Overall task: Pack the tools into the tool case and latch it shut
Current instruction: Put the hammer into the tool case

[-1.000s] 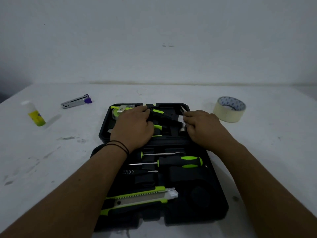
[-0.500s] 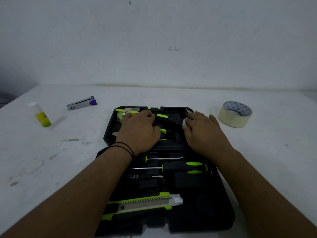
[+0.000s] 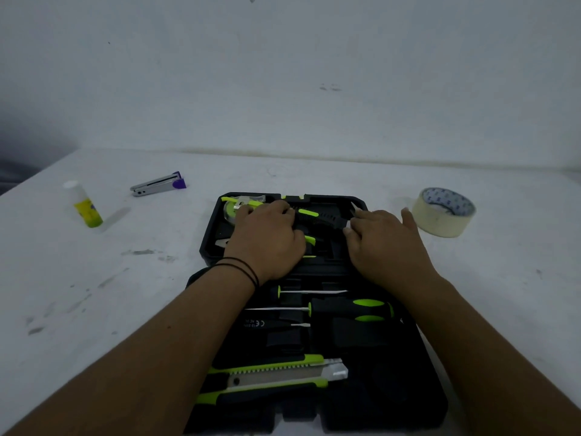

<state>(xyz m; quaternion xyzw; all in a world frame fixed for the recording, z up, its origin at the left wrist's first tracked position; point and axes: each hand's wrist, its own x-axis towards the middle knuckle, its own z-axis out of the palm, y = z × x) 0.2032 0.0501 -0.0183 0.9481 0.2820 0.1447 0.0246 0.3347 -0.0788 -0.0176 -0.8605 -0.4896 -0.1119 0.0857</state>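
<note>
Since half a second ago, right hand [image 3: 388, 243] flattened, fingers spread, pressing the black-and-green hammer [image 3: 317, 217]; left hand [image 3: 267, 237] likewise pressing down. Matte black moulded tool case [image 3: 418, 401] lying open at centre. Papery tape roll [image 3: 445, 212] at two o'clock.

white table [image 3: 314, 171] carries open tool case [image 3: 408, 388], glue stick [image 3: 83, 204], stapler [image 3: 157, 185], tape roll [image 3: 445, 212].
</note>
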